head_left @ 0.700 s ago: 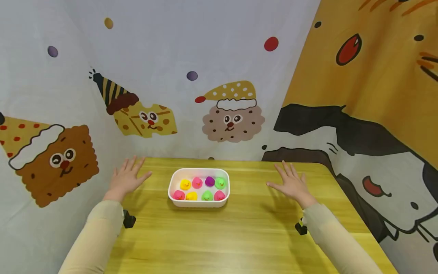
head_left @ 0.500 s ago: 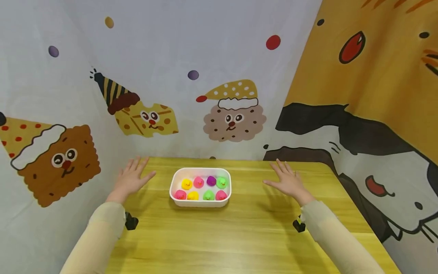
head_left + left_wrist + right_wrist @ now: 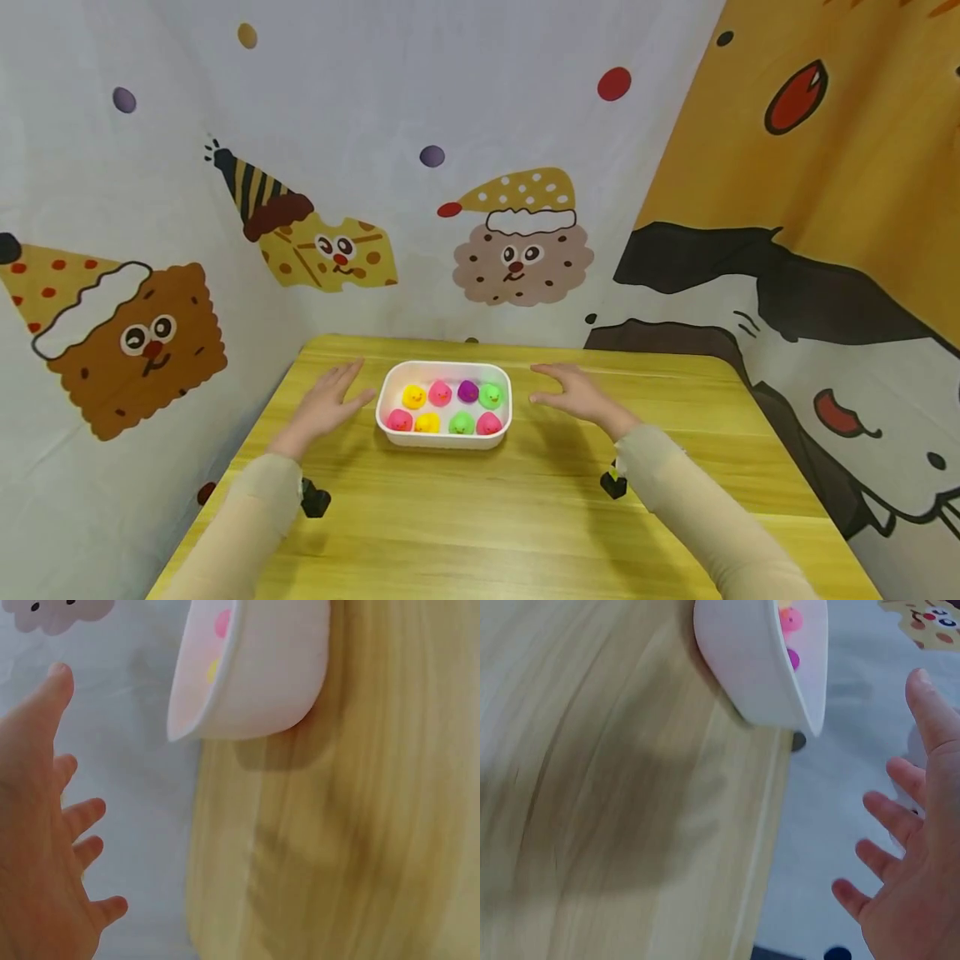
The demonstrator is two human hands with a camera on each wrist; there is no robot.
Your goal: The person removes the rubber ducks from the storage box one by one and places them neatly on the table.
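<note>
A white plastic box (image 3: pixel 442 442) stands on the wooden table, holding several small rubber ducks: a yellow duck (image 3: pixel 413 396), a purple duck (image 3: pixel 468 391) and a green duck (image 3: pixel 491 395) are in the back row, with pink ones among them. My left hand (image 3: pixel 324 406) hovers just left of the box, fingers extended and apart from its wall. On the other side, my right hand (image 3: pixel 577 394) hangs over the table, thumb and fingers spread towards the box. Both wrist views show the palms with nothing in them; the box (image 3: pixel 277 675) is not touched.
The wooden table (image 3: pixel 465 525) ends at a back edge against a white cloth (image 3: pixel 337 100) with cartoon prints. A printed cloth with a large cat figure (image 3: pixel 825 300) covers the right side. Black wrist cameras (image 3: pixel 315 498) sit below the cuffs.
Both hands have moved inward from the two sides and are now much closer to the box. The head view has shifted slightly. The ducks have stayed in their places in the box.
</note>
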